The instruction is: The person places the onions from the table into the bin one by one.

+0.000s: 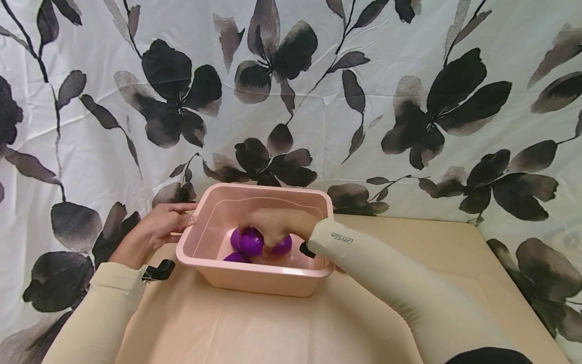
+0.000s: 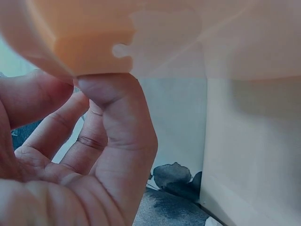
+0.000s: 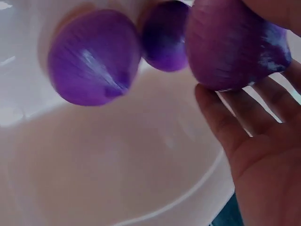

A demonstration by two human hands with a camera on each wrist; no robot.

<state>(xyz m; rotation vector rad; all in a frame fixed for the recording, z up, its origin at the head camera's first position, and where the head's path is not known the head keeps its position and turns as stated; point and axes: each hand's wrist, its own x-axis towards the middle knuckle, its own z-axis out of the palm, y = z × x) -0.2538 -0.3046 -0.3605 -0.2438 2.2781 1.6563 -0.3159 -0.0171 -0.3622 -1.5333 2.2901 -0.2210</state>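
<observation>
A pink plastic tub stands on the table with several purple onions inside. At its left end my left hand holds the rim; in the left wrist view, fingers of that hand meet the underside of the rim. My right hand reaches down into the tub. The right wrist view shows it gripping a purple onion between thumb and fingers. Beside this one lie a larger-looking onion and a partly hidden onion on the tub floor.
A beige table extends around the tub. Behind it hangs a white cloth printed with dark flowers. The tub's walls rise around the onions, and my right forearm passes over its right end.
</observation>
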